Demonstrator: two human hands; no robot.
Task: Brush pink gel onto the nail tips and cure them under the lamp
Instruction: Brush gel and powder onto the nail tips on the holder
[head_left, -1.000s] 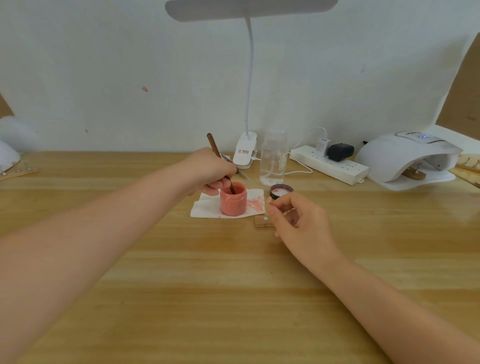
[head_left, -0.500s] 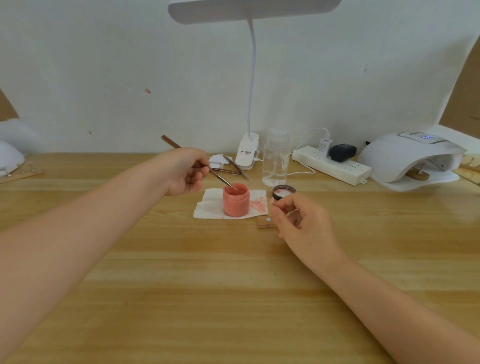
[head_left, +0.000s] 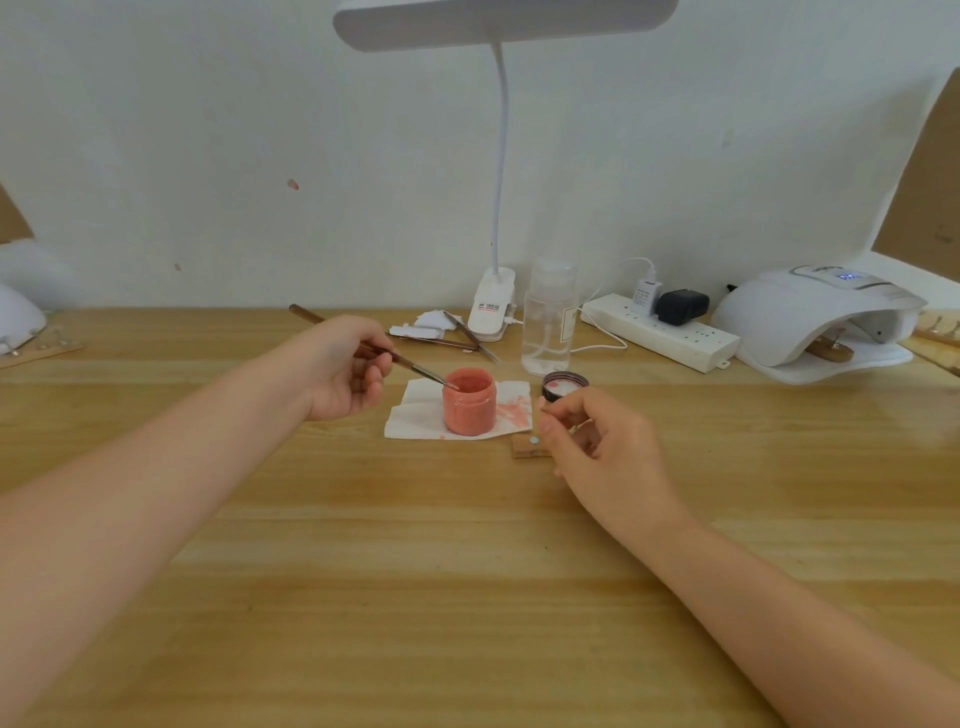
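An open pink gel jar stands on a white tissue stained pink. My left hand grips a brown-handled brush, its tip resting on the jar's rim. My right hand sits just right of the jar, fingers curled over a small wooden block that carries a nail tip; the pinch itself is hidden. The jar's dark lid lies behind my right fingers. The white curing lamp stands at the far right with a wooden piece inside.
A clip desk lamp rises at the back centre beside a clear bottle. A power strip with chargers lies to its right. Tweezers and paper scraps lie behind the jar. A wooden strip lies far left.
My left hand drew back to the left and tilted the brush from steep inside the jar to nearly flat, the tip now at the rim. My right hand stayed in place.
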